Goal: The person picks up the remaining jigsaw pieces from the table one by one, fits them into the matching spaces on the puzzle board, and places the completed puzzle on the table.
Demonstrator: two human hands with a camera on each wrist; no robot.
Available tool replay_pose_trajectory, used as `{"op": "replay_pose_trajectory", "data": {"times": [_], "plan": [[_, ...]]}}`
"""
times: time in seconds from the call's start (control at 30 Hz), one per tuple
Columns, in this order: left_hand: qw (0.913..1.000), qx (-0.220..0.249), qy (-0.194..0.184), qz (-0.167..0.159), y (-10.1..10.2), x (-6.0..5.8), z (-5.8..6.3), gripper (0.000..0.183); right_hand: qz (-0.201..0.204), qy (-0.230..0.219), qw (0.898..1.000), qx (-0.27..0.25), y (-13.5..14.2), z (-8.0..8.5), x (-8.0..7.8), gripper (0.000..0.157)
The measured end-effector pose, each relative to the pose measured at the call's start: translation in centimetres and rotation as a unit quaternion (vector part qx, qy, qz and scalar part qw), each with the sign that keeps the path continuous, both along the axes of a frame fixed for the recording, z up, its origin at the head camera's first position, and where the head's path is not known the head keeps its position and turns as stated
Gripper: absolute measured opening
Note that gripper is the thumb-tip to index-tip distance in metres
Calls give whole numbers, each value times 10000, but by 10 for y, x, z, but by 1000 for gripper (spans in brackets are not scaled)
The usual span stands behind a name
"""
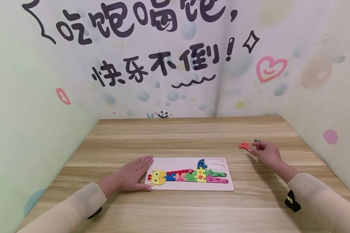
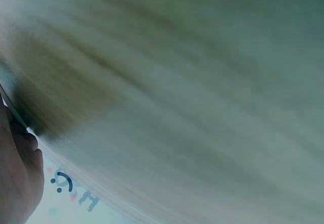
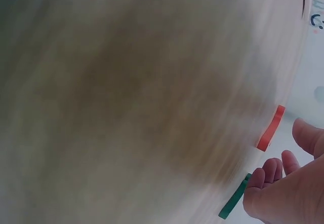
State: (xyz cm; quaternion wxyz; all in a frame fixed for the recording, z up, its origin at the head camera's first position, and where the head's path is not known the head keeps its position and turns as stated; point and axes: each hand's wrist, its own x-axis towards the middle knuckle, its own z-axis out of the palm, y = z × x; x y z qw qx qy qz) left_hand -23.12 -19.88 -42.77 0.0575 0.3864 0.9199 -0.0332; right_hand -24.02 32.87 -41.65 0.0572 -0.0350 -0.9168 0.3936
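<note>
A white giraffe puzzle board (image 1: pixel 189 186) lies flat on the table. It carries a yellow giraffe head (image 1: pixel 158 178) and several interlocked coloured pieces; a bare outlined leg shape (image 1: pixel 214 162) shows at its upper right. My left hand (image 1: pixel 134 173) rests flat at the board's left end, fingers straight and thumb at the lower corner. Off to the right, my right hand (image 1: pixel 268 154) hovers just beside a loose red puzzle piece (image 1: pixel 244 145), thumb and fingers apart. A loose green piece (image 3: pixel 234 197) lies by its fingers, mostly hidden in the head view.
The wood-grain table (image 1: pixel 175 213) is bordered by a printed cloth wall (image 1: pixel 192 100) at the back and pale walls on both sides. Black wrist devices (image 1: pixel 292 201) sit under the sleeves.
</note>
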Motion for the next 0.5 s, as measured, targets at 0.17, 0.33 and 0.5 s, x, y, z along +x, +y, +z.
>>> {"op": "replay_pose_trajectory", "data": {"times": [0.17,0.33,0.5], "plan": [[10000,-47,58,10,0,0,0,108,-36,-210,9997,-123,0,-1,-1,47],[10000,-30,68,-1,1,1,1,107,-103,-327,9994,-90,2,-4,-4,49],[10000,-42,38,23,1,1,1,107,-123,-395,9991,18,1,-6,-7,48]]}}
